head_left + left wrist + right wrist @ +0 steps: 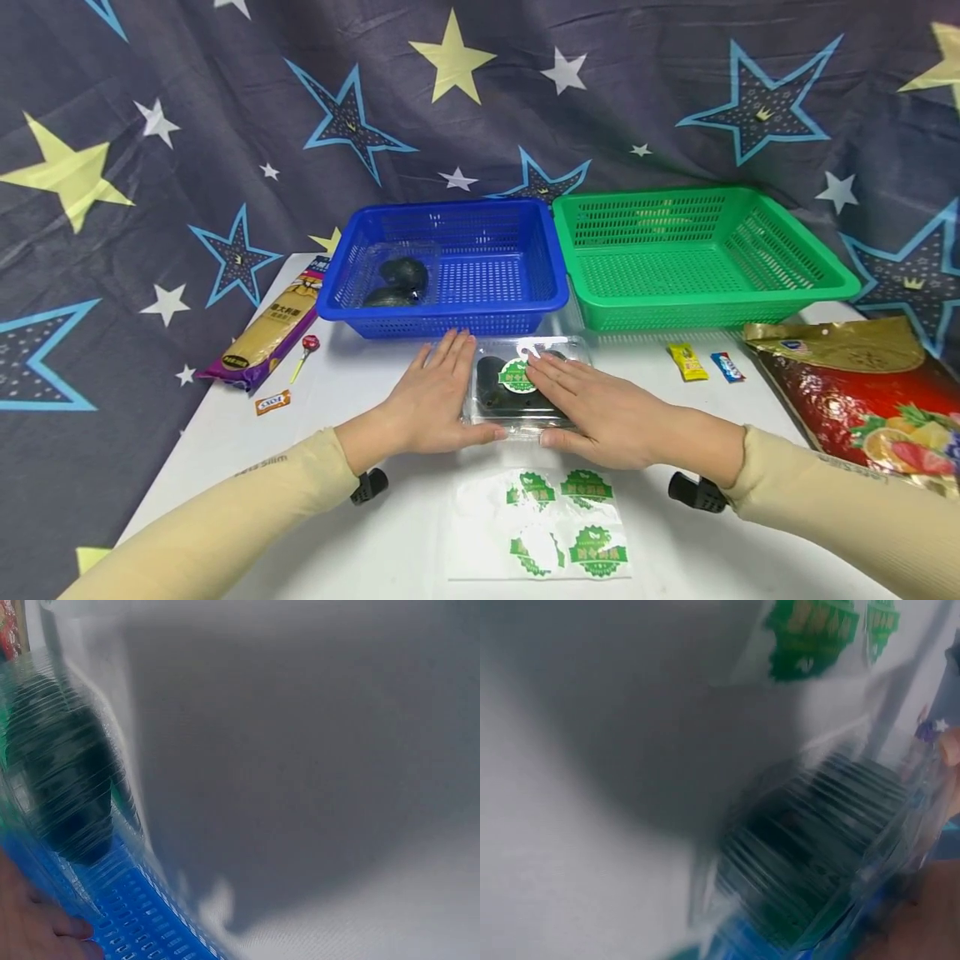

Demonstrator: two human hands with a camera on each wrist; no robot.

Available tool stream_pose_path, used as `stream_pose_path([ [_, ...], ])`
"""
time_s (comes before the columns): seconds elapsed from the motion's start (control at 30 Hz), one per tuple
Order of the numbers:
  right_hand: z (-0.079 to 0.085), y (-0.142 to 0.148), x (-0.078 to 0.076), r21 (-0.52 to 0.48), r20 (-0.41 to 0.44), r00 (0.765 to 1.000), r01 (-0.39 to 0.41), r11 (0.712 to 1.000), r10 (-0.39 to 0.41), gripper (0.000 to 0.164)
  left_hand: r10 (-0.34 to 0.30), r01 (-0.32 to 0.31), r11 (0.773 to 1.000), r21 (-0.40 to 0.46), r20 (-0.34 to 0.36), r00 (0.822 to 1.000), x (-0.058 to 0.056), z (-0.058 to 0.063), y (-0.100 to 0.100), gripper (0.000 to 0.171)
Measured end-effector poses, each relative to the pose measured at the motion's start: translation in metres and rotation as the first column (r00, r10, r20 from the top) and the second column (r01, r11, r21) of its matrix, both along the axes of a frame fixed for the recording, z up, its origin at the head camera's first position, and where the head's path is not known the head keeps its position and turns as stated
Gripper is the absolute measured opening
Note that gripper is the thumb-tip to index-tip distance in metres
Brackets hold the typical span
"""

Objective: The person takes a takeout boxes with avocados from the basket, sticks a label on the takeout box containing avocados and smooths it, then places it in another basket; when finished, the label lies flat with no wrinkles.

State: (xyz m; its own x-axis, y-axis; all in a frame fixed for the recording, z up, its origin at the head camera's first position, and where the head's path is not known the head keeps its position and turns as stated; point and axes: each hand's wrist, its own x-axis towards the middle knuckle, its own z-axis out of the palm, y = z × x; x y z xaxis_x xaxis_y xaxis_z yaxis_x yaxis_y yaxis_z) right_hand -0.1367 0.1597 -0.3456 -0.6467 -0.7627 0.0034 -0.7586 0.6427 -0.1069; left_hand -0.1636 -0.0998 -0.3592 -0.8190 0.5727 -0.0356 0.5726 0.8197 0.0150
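Note:
A clear plastic clamshell box (529, 422) holding dark avocados (491, 385) lies on the table in front of the blue basket. On its lid is a round green-and-white sticker (515, 377). My left hand (429, 407) rests along the box's left side, fingers straight and the thumb by its front edge. Straight fingers of my right hand (611, 414) press on the lid, their tips at the sticker's right edge. The left wrist view shows one avocado (61, 769) through the ridged plastic wall. In the right wrist view the box (810, 840) looks blurred.
Behind stand a blue basket (450, 323), with another box of avocados (405, 273) inside, and a green basket (712, 315). A sticker sheet (480, 533) lies nearest me. Left are a pasta bag (277, 321) and lollipop (310, 342); right are small candies (687, 362) and a red bag (855, 392).

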Motion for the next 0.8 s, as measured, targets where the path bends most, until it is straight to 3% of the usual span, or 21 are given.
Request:
stream_pose_path([
  [0.27, 0.002, 0.003, 0.006, -0.018, 0.052, 0.996, -0.076, 0.997, 0.077, 0.075, -0.001, 0.001, 1.0, -0.014, 0.021, 1.0, -0.001, 0.0, 0.001, 0.124],
  [0.8, 0.008, -0.025, -0.02, 0.075, 0.093, 0.989, -0.126, 0.989, 0.119, 0.078, 0.007, -0.006, 1.0, -0.025, 0.048, 0.999, -0.003, 0.001, -0.002, 0.123],
])
